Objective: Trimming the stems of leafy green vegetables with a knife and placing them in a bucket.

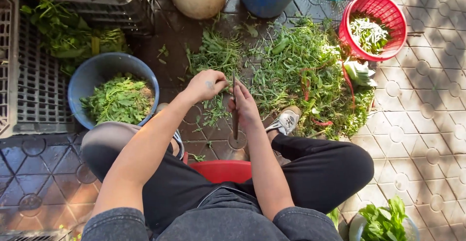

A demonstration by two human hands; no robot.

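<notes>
Covering the ground is patterned grey paving, sunlit on one side, wet and shaded on the other. The heap of green stalks lies on it as landmark. Just beside the heap, the right hand is closed round a knife; the left hand is curled over a sprig. A blue basin of leaves sits farther off, a red basket borders the heap, and dark crates stand beyond the basin.

no packages, labels, signs or screens are in view.
</notes>
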